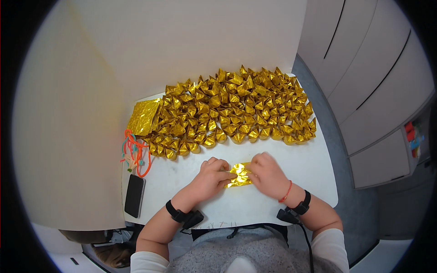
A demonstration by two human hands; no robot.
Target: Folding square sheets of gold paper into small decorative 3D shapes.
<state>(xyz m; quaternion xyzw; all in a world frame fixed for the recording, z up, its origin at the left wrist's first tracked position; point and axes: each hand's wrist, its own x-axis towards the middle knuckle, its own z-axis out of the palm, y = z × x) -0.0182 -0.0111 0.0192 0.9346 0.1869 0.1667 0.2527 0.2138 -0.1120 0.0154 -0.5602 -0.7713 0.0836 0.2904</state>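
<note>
A small sheet of shiny gold foil paper (239, 181), seemingly folded, lies on the white table between my two hands. My left hand (210, 176) has its fingers curled, with the thumb and fingertips on the sheet's left end. At the right end, my right hand (268, 175) bends its fingers down onto the foil; it is slightly blurred, and its fingertips are partly hidden. Beyond them, a large heap of folded gold foil ingots (236, 104) covers the far part of the table. Left of the heap rests a stack of flat gold foil sheets (143, 117).
A black phone (134, 195) lies at the table's left edge, below a tangle of orange and teal cords (136, 152). The white table (300, 168) meets pale walls at the back and left. Pale cabinets (364, 68) stand across the floor at right.
</note>
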